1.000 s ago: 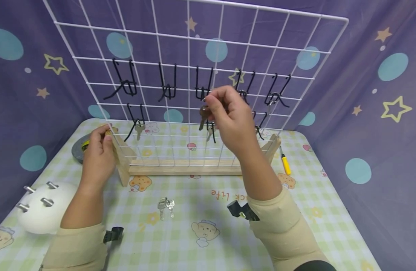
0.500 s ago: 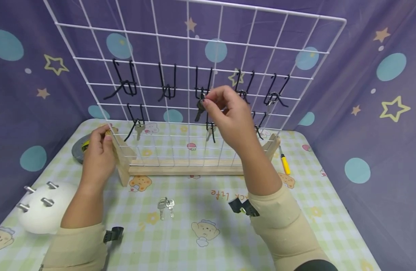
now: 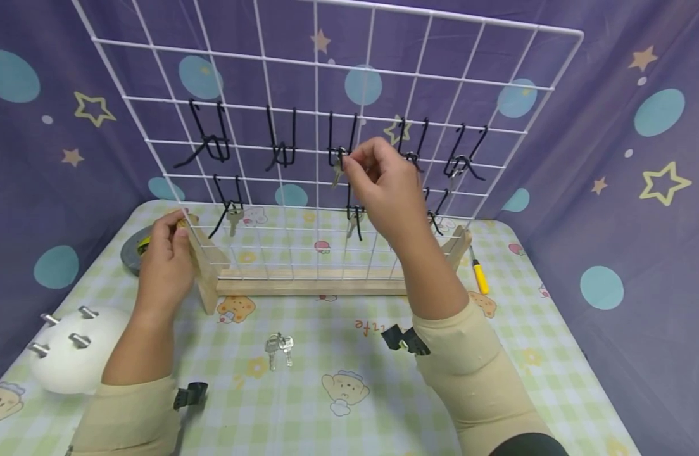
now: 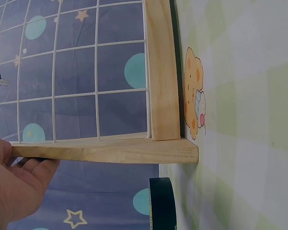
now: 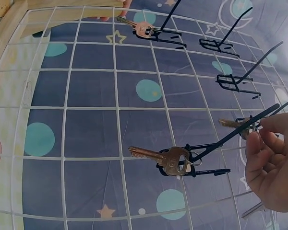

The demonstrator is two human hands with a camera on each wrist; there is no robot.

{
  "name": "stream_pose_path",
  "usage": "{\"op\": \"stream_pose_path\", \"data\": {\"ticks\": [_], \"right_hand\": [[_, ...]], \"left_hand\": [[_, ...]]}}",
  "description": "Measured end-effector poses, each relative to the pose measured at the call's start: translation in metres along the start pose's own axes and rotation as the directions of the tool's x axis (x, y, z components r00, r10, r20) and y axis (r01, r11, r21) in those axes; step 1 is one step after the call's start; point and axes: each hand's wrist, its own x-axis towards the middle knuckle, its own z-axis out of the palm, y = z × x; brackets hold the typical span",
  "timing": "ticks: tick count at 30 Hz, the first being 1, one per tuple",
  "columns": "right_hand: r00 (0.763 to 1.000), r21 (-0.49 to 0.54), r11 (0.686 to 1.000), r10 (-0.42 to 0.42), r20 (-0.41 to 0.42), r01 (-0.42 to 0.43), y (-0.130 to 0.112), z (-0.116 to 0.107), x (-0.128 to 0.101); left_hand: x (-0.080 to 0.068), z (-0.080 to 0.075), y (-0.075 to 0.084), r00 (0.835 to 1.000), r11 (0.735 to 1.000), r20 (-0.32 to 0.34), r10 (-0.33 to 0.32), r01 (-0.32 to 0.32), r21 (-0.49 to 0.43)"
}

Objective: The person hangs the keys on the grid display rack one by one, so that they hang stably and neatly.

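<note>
My right hand (image 3: 386, 193) pinches a key (image 3: 337, 172) by its ring end, right at the middle hook of the upper row on the white wire grid (image 3: 317, 82). In the right wrist view the key (image 5: 233, 123) points away from my fingertips; whether its ring is around the hook's prong cannot be told. My left hand (image 3: 166, 259) grips the wooden side post (image 3: 203, 269) of the grid's stand. The left wrist view shows that hand (image 4: 19, 184) at the post's end. Another key (image 5: 175, 160) hangs on a black hook (image 5: 240, 129) nearby.
Two keys on a ring (image 3: 278, 344) lie on the checked tablecloth (image 3: 292, 411). A white dome with metal pegs (image 3: 78, 354) stands left. A grey round object (image 3: 132, 252) sits behind my left hand, and a yellow-handled screwdriver (image 3: 479, 277) lies right.
My right hand has moved slightly up and left, bringing the key from in front of the grid to the upper middle hook. The left hand has stayed on the post.
</note>
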Motion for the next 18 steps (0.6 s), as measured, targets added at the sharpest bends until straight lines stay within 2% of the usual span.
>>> {"op": "stream_pose_path", "data": {"ticks": [7, 11, 15, 18], "right_hand": [[0.999, -0.077, 0.997, 0.016, -0.038, -0.019, -0.002, 0.001, 0.003], [0.999, -0.084, 0.996, -0.014, -0.029, 0.012, -0.004, -0.001, -0.003], [0.988, -0.058, 0.988, -0.144, -0.055, 0.141, -0.013, -0.009, -0.018], [0.951, -0.034, 0.957, -0.29, -0.11, 0.288, -0.023, -0.018, -0.032]], "left_hand": [[0.0, 0.0, 0.0, 1.0, 1.0, 0.006, -0.007, 0.007, -0.007], [0.0, 0.001, 0.001, 1.0, 1.0, -0.001, -0.003, 0.003, 0.0], [-0.001, 0.0, 0.002, 1.0, 1.0, -0.005, 0.0, 0.0, -0.001], [-0.001, 0.001, 0.002, 1.0, 1.0, 0.003, 0.001, -0.001, -0.005]]}}
